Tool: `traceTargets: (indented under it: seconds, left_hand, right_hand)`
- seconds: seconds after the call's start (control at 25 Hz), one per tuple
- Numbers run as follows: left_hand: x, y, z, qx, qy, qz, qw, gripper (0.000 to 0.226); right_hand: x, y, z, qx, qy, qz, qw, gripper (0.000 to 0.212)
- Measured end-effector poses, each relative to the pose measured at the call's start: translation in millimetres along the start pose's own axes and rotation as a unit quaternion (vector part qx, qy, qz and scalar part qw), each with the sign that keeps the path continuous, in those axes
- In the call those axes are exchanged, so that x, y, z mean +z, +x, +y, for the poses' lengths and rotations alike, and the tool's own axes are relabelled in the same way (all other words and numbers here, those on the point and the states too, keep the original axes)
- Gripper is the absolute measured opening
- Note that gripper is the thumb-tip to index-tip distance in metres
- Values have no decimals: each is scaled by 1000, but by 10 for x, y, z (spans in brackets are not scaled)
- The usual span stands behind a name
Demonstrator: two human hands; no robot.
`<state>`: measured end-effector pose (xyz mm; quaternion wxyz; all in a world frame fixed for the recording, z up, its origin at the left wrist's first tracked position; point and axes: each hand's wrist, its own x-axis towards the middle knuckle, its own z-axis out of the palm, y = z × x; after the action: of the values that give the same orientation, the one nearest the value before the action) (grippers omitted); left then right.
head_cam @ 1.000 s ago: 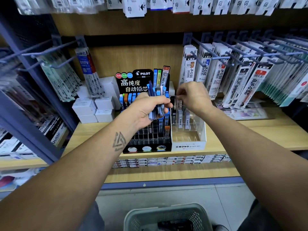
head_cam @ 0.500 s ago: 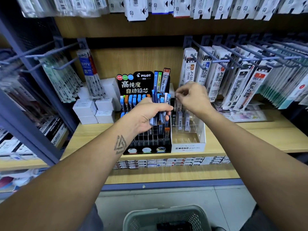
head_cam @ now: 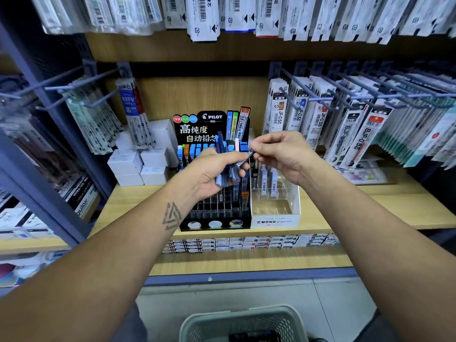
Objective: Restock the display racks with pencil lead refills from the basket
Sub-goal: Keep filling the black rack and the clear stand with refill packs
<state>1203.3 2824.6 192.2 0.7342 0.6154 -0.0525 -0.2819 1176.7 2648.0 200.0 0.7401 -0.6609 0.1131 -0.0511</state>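
Head view: left hand grips a bundle of refills, fingers curled round them, tubes roughly upright. Right hand pinches one refill by its top end between thumb and fingers; its lower end sits by the left thumb, apparently at the bundle's edge, so it looks part-drawn. Exact contact hard to tell.

Below and behind left hand: black rack, back rows filled, front slots mostly bare. Below right hand: clear rack, a few refills at its back, front cells bare. Basket on the floor, well below both hands, something dark inside, unclear.

Step in hand, as I judge it: pull one refill free, then slot it. To do it well: draw it straight up along the bundle so neighbours don't drag out; keep left grip firm but not squeezing. Check the grade label before choosing a slot, too small to read here. Lower it upright into a bare cell, release only once seated. Risk: loose tubes slipping from left hand.
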Motion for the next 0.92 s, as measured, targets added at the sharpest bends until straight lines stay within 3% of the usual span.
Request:
traceTargets:
  seconds: [0.12,0.24,0.4,0.56,0.72,0.84,0.92]
  left_hand:
    - [-95,-5,34,-5,-11,22,1000,24]
    - [-231,-27,101,-4,1,69,998,11]
    - [-479,-44,194,9,-10,139,990,20]
    - [-552,-110,228,25,-7,147,989,18]
    - [-612,-142,260,30,5,148,988,13]
    - [-665,-155,284,22,18,157,987,9]
    - [-707,-167,296,19,15,167,986,10]
  right_hand:
    - [4,-8,-22,-7,18,17,1000,9]
    - [47,-8,-31,-32,0,17,999,13]
    - [174,-28,-21,-89,-128,-16,988,9]
    - [371,-13,54,-154,-327,-49,931,17]
    - [484,-6,65,-152,-323,-71,931,9]
    - [612,41,67,-184,-291,-13,939,7]
    - [738,92,114,-217,-361,16,907,5]
